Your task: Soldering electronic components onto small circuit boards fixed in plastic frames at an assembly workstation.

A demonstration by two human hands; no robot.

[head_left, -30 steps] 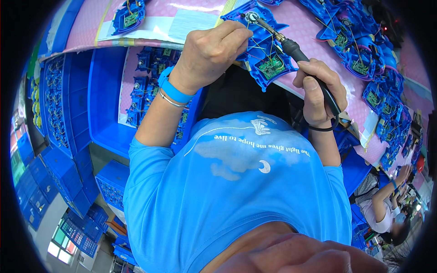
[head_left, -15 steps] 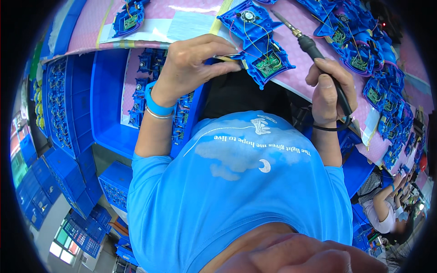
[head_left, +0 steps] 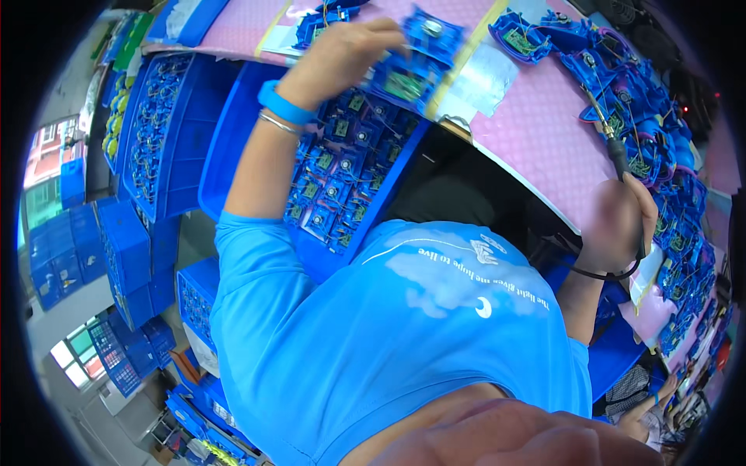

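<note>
At the left, a blue crate (head_left: 186, 167) is filled with wired assemblies, and beside it more of them are laid in rows in a blue tray (head_left: 229, 144), which is set against the near edge of the bench (head_left: 536, 128). Above the tray, an open blue housing (head_left: 406, 84), with a green board in one half and a round metal part in the other, is apparently gripped along its left edge by the fingers of the left hand (head_left: 342, 58) (the contact itself is smeared by motion). The housing has just been shifted leftward, to the left side of a yellow strip (head_left: 465, 58), and a pale sheet (head_left: 486, 74) is exposed to the right of that strip. At the right, a soldering iron (head_left: 618, 151) is held by its dark handle in the right hand (head_left: 622, 221), which is partly blurred. The tip has been swung away to the right, near the crowded housings (head_left: 664, 167); whether any is touched cannot be told. With iron and gripped housing well apart, no joint on that piece is being heated.
</note>
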